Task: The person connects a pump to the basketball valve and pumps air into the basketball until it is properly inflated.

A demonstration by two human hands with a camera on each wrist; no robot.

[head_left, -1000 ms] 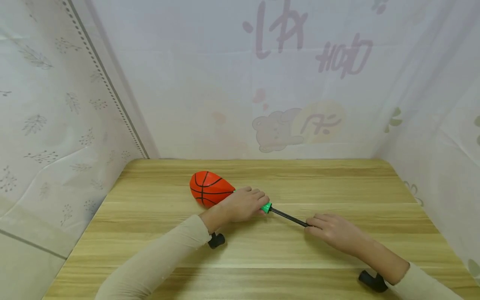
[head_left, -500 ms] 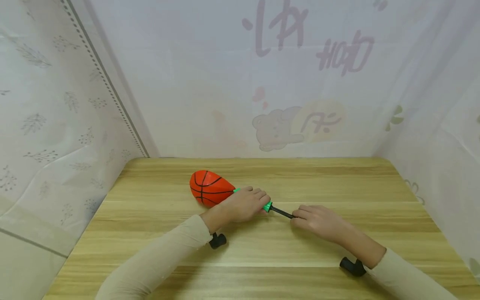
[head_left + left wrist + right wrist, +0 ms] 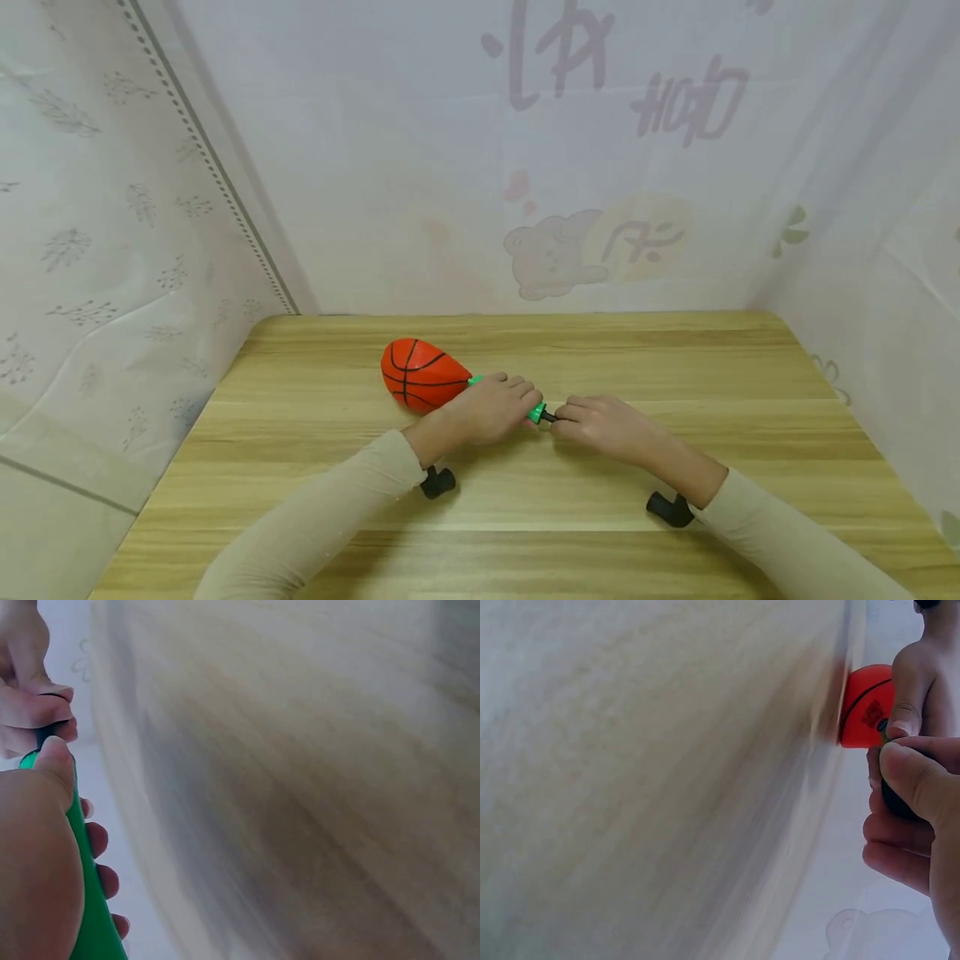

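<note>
My left hand (image 3: 491,408) grips the barrel of a green hand pump (image 3: 96,907), its fingers curled round it. At the pump's left end is an orange balloon-like ball (image 3: 420,375) with black basketball lines, rounded on the left and tapering toward the pump. From the right end a short stretch of black rod (image 3: 549,416) shows. My right hand (image 3: 607,429) holds the pump's black handle (image 3: 896,801) between thumb and curled fingers, close beside the left hand. Most of the barrel and handle is hidden by the hands.
The wood-grain table (image 3: 525,508) lies under both hands. Pale printed curtains (image 3: 375,167) stand behind it and at both sides. A black fitting (image 3: 438,482) hangs at the left wrist, and another black fitting (image 3: 670,508) at the right wrist.
My right hand has moved left toward the left hand, pushing the handle in, so much less of the black rod shows. The left hand and the ball have stayed nearly still.
</note>
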